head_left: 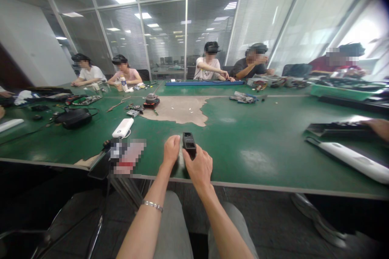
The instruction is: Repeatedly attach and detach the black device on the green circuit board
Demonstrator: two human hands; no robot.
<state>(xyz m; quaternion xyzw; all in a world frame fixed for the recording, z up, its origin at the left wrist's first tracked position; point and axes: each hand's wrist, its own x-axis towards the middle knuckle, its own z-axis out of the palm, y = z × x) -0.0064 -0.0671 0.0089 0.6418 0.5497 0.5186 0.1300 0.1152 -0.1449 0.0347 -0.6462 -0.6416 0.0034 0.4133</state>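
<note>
My right hand (199,166) grips a narrow black plastic block (189,141) with rectangular openings in its upper face. The block is tilted, just above the near edge of the green table (225,141). Thumb and fingers hold its lower right end. My left hand (172,149) is closed to the left of the block, with a small gap between them. Its fingers are curled out of sight, so what they hold, if anything, is hidden.
To the left lie a white power bank (123,128) with a cable, a blurred-out item (129,157) and a black pouch (74,117). Electronic parts (151,101) rest on a brown worn patch (179,113). A long white device (355,161) lies right. Several people sit across the table.
</note>
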